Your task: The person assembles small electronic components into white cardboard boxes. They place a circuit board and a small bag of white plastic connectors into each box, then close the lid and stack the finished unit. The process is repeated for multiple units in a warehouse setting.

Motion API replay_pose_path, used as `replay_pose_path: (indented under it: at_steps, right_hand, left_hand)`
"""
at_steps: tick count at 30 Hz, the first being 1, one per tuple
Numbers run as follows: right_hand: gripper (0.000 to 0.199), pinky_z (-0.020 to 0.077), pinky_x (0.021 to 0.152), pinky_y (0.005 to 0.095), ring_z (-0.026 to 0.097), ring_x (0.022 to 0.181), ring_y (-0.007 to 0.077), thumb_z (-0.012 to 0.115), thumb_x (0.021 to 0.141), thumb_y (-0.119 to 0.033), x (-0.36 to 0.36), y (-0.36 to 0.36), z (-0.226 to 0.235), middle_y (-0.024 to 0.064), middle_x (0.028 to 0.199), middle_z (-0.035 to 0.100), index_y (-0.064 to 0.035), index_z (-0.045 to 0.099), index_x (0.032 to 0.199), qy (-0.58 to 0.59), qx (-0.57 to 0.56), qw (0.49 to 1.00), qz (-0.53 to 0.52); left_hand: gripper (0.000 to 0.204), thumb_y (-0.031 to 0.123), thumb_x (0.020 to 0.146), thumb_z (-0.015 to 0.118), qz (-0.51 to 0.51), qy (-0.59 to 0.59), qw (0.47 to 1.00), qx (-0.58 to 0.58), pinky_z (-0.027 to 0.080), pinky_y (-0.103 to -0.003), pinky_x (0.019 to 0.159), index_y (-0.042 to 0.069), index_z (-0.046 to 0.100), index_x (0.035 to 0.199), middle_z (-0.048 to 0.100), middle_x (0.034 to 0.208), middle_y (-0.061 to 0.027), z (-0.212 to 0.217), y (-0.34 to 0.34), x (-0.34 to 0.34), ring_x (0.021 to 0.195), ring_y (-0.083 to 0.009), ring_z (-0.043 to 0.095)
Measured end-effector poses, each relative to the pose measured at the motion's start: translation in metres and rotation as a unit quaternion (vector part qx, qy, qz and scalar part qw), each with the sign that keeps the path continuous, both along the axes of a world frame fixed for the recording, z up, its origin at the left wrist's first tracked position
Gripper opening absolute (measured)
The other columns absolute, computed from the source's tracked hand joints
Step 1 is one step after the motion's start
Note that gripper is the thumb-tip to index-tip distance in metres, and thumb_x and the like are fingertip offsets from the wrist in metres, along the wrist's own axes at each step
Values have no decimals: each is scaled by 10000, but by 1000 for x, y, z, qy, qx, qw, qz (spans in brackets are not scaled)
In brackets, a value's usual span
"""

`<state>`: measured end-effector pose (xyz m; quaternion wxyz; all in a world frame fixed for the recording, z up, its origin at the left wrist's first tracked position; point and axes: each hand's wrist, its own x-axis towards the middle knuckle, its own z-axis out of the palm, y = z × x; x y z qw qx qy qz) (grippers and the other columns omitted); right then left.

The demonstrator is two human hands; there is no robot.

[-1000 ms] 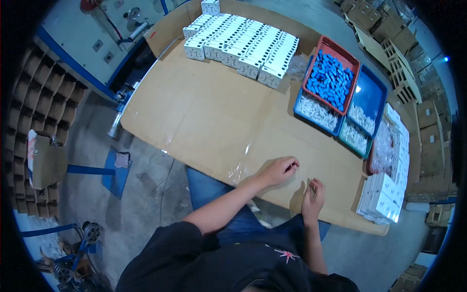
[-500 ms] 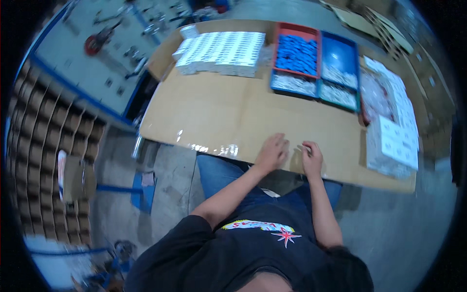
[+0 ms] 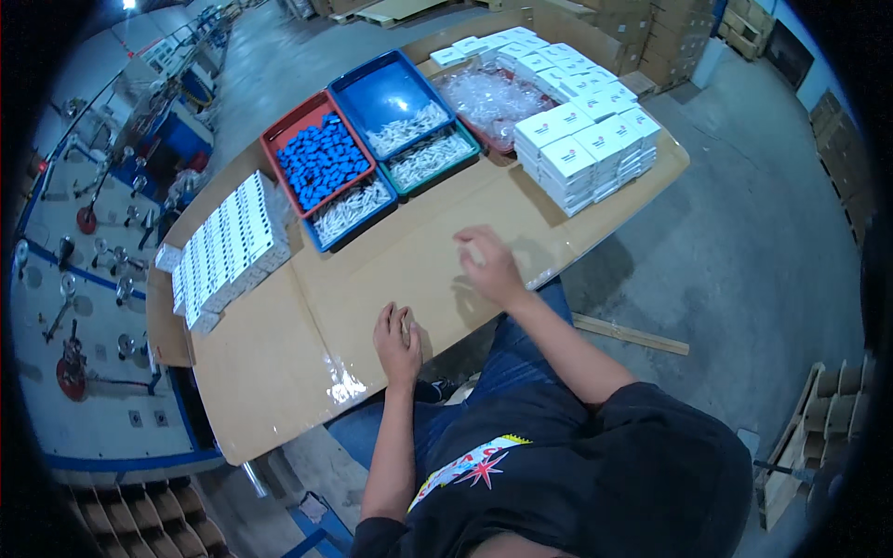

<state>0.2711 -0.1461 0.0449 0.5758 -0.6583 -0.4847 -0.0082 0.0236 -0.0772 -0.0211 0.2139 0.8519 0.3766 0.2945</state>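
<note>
My left hand [image 3: 398, 346] is low over the brown cardboard tabletop [image 3: 372, 284], near its front edge. Its fingers are bent but apart, and I see nothing in them. My right hand [image 3: 488, 265] hovers over the cardboard farther right, fingers curved with a gap to the thumb, and no object shows in it. Nearest to that hand is a stack of flat white boxes [image 3: 558, 158]. Beyond both hands stand a red tray [image 3: 273, 141] of small blue plastic pieces [image 3: 321, 160] and a blue tray [image 3: 321, 237] of small white pieces [image 3: 349, 209].
A second blue tray [image 3: 377, 82] and a green tray [image 3: 473, 153] also hold white pieces. Clear plastic bags [image 3: 493, 98] lie beside more white boxes. Rows of small white boxes [image 3: 228, 246] stand at left. Metal fixtures cover the neighbouring bench [image 3: 102, 372]. A wooden strip [image 3: 633, 333] lies on the floor.
The view has swung to the right. My hands have moved apart; the right one has gone out over the cardboard toward the stacked white boxes, while the left stays near the front edge.
</note>
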Motion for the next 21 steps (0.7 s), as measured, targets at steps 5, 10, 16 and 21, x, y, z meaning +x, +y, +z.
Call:
replay_pose_path:
  at_steps: [5, 10, 16, 21]
  right_hand:
    - [234, 534, 874, 407, 692, 988, 316, 662, 879, -73, 148, -12, 40, 153, 1033, 714, -21, 669, 1107, -56, 23, 983, -175]
    - [311, 534, 874, 406, 690, 1018, 304, 661, 901, -142, 334, -39, 56, 154, 1088, 710, -63, 642, 1201, -75, -53, 955, -284]
    - [486, 493, 961, 484, 631, 1141, 387, 707, 889, -353, 486, -68, 47, 213, 1201, 672, -64, 611, 1268, -132, -241, 884, -379]
    - [702, 414, 1074, 516, 598, 1222, 391, 653, 906, -557, 521, -65, 49, 236, 1300, 631, -9, 568, 1336, -100, -359, 866, -332]
  left_hand:
    - [344, 123, 883, 647, 27, 10, 1000, 8, 375, -471, 1102, 82, 642, 1224, 547, 1393, -162, 6, -4, 2, 1304, -357, 500]
    - [345, 115, 868, 654, 36, 26, 999, 1, 364, -482, 1099, 83, 627, 1211, 535, 1392, -166, 9, -4, 7, 1312, -360, 483]
    - [329, 112, 864, 642, 53, 33, 998, 10, 364, -489, 1092, 85, 626, 1191, 540, 1373, -165, 15, -7, 16, 1302, -358, 486]
    - [341, 105, 854, 639, 59, 52, 997, 18, 367, -484, 1093, 75, 616, 1193, 539, 1369, -168, 19, -9, 19, 1299, -362, 486]
